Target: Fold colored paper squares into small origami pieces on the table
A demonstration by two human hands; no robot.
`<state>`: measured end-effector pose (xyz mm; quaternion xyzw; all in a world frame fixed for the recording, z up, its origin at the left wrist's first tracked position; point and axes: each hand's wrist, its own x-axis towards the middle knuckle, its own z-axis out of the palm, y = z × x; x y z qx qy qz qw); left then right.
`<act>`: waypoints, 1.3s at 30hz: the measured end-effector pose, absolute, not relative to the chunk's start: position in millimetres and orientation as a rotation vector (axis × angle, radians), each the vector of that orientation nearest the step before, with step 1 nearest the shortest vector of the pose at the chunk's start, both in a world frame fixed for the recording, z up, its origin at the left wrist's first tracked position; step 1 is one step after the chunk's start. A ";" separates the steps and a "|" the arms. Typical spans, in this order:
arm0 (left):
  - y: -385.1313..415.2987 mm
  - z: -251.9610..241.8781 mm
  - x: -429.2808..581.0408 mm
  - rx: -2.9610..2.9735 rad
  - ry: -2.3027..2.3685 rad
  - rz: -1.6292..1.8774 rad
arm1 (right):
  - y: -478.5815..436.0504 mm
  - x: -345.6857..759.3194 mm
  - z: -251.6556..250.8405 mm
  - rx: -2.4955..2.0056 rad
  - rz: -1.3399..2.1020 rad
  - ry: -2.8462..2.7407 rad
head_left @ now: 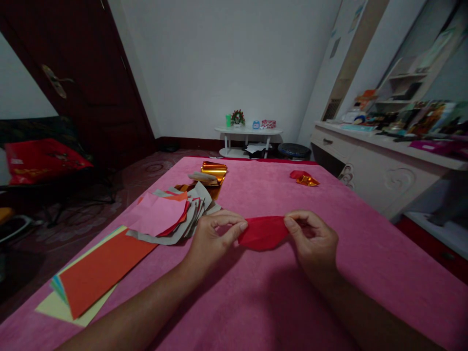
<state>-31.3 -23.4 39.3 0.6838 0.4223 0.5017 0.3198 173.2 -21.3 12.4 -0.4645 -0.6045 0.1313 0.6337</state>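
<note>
A piece of red paper [263,234] is stretched between my two hands, just over the pink-covered table [234,302]. Its top edge looks straight and its lower edge is rounded. My left hand [219,234] pinches the left end between thumb and fingers. At the other end, my right hand [312,239] grips the corner in the same way. Left of my left hand lies a loose pile of cut paper, with a pink sheet [159,214] on top and grey and red layers under it. Nearer to me is a stack of coloured paper topped by an orange sheet [106,270].
A shiny gold roll [215,170] lies at the far left of the table. Small red and gold folded pieces [306,180] sit at the far right. Beyond are a white side table [248,130] and, to the right, a cluttered white dresser [380,156].
</note>
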 end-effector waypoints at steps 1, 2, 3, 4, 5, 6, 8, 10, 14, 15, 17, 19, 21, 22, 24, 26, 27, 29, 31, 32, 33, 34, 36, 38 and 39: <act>-22.9 38.8 -31.9 1.799 1.121 1.332 | -21.0 173.3 12.2 -1.059 0.303 -1.376; -22.3 38.1 -32.5 1.808 1.125 1.347 | -20.8 173.4 12.0 -1.057 0.308 -1.373; -21.5 37.5 -33.3 1.826 1.123 1.361 | -20.6 173.5 11.9 -1.054 0.311 -1.367; -20.6 36.7 -34.3 1.853 1.118 1.375 | -20.5 173.6 11.8 -1.053 0.315 -1.361; -19.6 36.0 -35.3 1.891 1.105 1.390 | -20.2 173.8 11.8 -1.051 0.317 -1.353; -18.6 35.4 -36.4 1.935 1.087 1.404 | -19.9 174.1 11.9 -1.050 0.321 -1.343; -17.0 34.3 -38.3 2.025 1.051 1.431 | -19.0 174.8 12.1 -1.049 0.336 -1.323; -15.9 33.8 -39.5 2.093 1.022 1.443 | -18.2 175.6 12.2 -1.054 0.362 -1.306; -16.0 35.1 -39.3 2.097 1.006 1.468 | -17.2 176.9 12.1 -1.072 0.403 -1.293; -16.4 35.8 -39.1 2.081 1.011 1.482 | -17.0 176.9 12.0 -1.074 0.410 -1.294; -17.5 37.5 -38.9 2.055 1.026 1.509 | -16.7 176.7 12.1 -1.075 0.423 -1.296; -18.7 38.9 -39.1 2.047 1.035 1.527 | -16.5 176.2 12.1 -1.075 0.437 -1.298; -19.5 39.7 -39.4 2.057 1.034 1.537 | -16.7 175.8 12.0 -1.073 0.455 -1.300; -19.6 39.8 -39.5 2.064 1.028 1.538 | -16.9 175.7 12.0 -1.072 0.467 -1.300; -19.5 39.6 -39.7 2.077 1.009 1.533 | -17.7 175.5 11.7 -1.063 0.490 -1.296; -18.8 39.2 -39.8 2.077 0.993 1.524 | -18.5 175.3 11.7 -1.047 0.506 -1.292; -18.3 38.9 -40.0 2.075 0.990 1.520 | -18.8 175.2 11.7 -1.040 0.512 -1.291; -17.2 38.6 -40.4 2.077 0.986 1.519 | -19.1 174.9 12.1 -1.035 0.517 -1.292; -16.0 38.2 -41.0 2.097 0.963 1.522 | -19.1 174.3 12.8 -1.040 0.518 -1.293; -15.5 37.9 -41.3 2.115 0.941 1.523 | -19.0 174.0 13.2 -1.044 0.519 -1.293; -15.1 37.6 -41.6 2.135 0.915 1.521 | -19.0 173.7 13.7 -1.047 0.519 -1.293; -14.8 37.3 -41.9 2.156 0.890 1.513 | -19.0 173.4 14.1 -1.049 0.520 -1.292; -14.6 36.7 -42.0 2.188 0.857 1.482 | -19.5 173.2 14.6 -1.053 0.520 -1.290; -15.2 36.6 -41.4 2.197 0.849 1.449 | -20.2 173.4 14.5 -1.057 0.521 -1.292; -15.9 36.9 -40.8 2.187 0.867 1.439 | -20.5 173.7 14.2 -1.058 0.524 -1.298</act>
